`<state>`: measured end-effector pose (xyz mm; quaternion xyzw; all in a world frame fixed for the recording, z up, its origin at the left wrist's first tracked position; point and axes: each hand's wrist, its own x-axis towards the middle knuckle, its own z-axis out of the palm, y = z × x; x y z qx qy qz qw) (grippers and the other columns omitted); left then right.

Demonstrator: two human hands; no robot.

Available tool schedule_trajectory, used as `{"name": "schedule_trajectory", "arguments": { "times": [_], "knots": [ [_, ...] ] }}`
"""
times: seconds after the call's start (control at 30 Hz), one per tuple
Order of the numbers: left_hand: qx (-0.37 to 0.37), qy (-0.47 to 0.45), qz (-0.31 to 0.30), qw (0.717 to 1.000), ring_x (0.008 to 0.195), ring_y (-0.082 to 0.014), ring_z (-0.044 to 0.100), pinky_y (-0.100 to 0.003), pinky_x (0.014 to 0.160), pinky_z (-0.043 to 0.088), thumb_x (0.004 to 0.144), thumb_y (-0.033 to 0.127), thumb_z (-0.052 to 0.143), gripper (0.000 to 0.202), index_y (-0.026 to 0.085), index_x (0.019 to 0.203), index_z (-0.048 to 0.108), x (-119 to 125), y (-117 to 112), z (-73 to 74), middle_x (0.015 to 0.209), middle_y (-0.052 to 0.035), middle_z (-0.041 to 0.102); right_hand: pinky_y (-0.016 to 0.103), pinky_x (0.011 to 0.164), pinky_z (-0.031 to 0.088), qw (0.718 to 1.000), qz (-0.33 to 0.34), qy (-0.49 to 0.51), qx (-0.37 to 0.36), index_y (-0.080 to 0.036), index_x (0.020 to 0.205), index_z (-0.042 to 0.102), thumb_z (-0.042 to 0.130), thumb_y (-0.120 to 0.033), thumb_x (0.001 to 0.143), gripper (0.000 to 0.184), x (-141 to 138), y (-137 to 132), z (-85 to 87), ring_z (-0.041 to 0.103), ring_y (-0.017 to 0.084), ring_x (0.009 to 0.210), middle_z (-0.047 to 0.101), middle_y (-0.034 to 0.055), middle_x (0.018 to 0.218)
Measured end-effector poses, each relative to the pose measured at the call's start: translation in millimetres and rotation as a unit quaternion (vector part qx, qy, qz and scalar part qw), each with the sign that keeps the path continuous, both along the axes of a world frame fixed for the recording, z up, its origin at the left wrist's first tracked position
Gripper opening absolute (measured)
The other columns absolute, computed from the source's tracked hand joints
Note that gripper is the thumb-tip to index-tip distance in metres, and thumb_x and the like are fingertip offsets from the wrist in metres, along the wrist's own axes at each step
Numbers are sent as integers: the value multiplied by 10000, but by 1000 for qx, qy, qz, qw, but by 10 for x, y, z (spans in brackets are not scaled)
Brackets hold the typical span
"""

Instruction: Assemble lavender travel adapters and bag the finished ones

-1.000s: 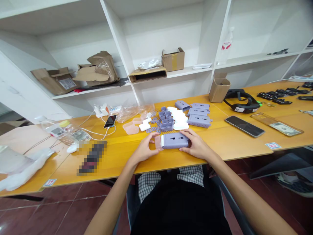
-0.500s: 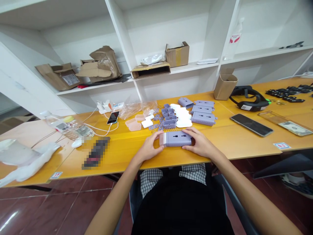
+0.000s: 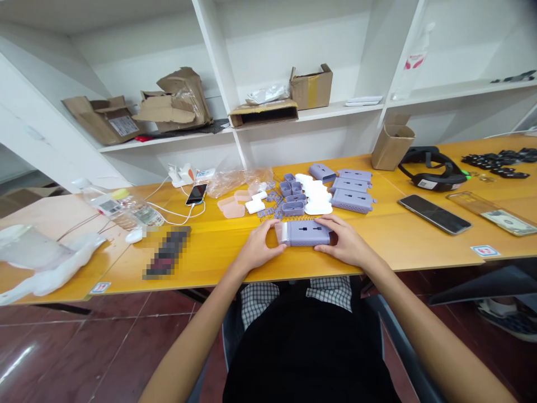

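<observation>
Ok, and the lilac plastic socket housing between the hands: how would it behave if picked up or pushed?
The socket housing looks stiff, its boxy walls keeping their shape between the left hand and right hand. It is probably light for its size if hollow, like the open lilac cases nearby. Its flat sides suggest it would slide rather than roll on the tabletop.

Lavender plastic socket housing (image 3: 302, 233) lying flat, white end left
</observation>
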<state>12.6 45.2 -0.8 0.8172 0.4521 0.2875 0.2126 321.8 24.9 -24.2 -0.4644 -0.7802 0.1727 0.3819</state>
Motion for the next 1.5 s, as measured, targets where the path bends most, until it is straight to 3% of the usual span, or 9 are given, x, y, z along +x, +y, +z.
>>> {"name": "schedule_trajectory", "arguments": {
  "times": [0.23, 0.63, 0.9, 1.1, 1.17, 1.27, 1.4, 1.47, 1.5],
  "knots": [
    [-10, -35, -33, 999, 1293, -305, 684, -527, 1125, 560, 871, 352, 815, 665, 251, 1467, 537, -47, 12, -22, 1448, -115, 680, 593, 1239, 467, 1000, 12, -2, 4, -276, 1466, 664, 876, -352, 844, 662, 14, -2, 14, 611, 356, 1413, 621, 131, 1511],
    [-28, -61, -54, 996, 1152, -263, 736, -489, 1065, 590, 892, 313, 814, 572, 272, 1425, 610, -88, 37, -38, 1325, -87, 745, 620, 1232, 463, 1000, 11, 7, 10, -301, 1445, 676, 886, -326, 826, 655, 12, -5, 20, 617, 357, 1402, 630, 120, 1495],
    [10, -10, 5, 1000, 894, -238, 705, -433, 907, 575, 882, 360, 843, 493, 264, 1337, 678, -89, 56, -76, 960, -26, 747, 605, 1252, 444, 1000, 6, 8, -1, -279, 1463, 653, 845, -359, 878, 621, 13, -2, 17, 596, 351, 1432, 605, 132, 1532],
    [-18, -79, 0, 997, 1016, -268, 737, -445, 932, 576, 857, 409, 849, 499, 254, 1301, 685, -61, 43, -23, 1121, -74, 776, 590, 1263, 436, 1000, -6, -1, -10, -299, 1486, 642, 845, -363, 872, 650, 16, -2, -2, 577, 352, 1457, 581, 125, 1562],
    [-18, -175, 27, 984, 1046, -264, 748, -437, 935, 591, 904, 441, 780, 396, 225, 1222, 687, -71, 72, 6, 1206, -108, 767, 593, 1263, 434, 1000, -6, -1, -9, -308, 1491, 637, 845, -366, 872, 655, 18, -4, -5, 573, 354, 1459, 577, 119, 1563],
    [34, -320, 124, 938, 993, -241, 758, -396, 885, 610, 955, 455, 685, 298, 204, 1114, 654, -145, 148, 49, 1128, -113, 768, 598, 1268, 426, 1000, 1, -1, -2, -311, 1486, 635, 833, -367, 883, 637, 21, -10, -7, 576, 349, 1453, 582, 114, 1550],
    [76, -401, 243, 880, 994, -226, 757, -375, 885, 614, 961, 416, 629, 238, 211, 1077, 599, -193, 193, 28, 1058, -88, 758, 598, 1258, 439, 1000, 5, 1, 3, -309, 1476, 632, 816, -373, 901, 607, 10, -10, -2, 585, 341, 1437, 584, 116, 1537],
    [29, -405, 258, 877, 1078, -244, 756, -436, 986, 607, 982, 413, 579, 229, 223, 1111, 579, -73, 137, -43, 1104, -88, 767, 594, 1241, 460, 1000, 13, -3, 2, -305, 1469, 633, 815, -372, 901, 600, 1, 1, -2, 597, 343, 1415, 595, 117, 1511],
    [-22, -385, 230, 894, 1145, -268, 746, -481, 1032, 597, 993, 423, 565, 245, 230, 1144, 580, 27, 91, -87, 1150, -95, 772, 595, 1229, 472, 1000, 11, -7, 3, -299, 1465, 634, 820, -368, 893, 605, -1, 10, -5, 605, 349, 1400, 598, 122, 1493]
  ]
}}
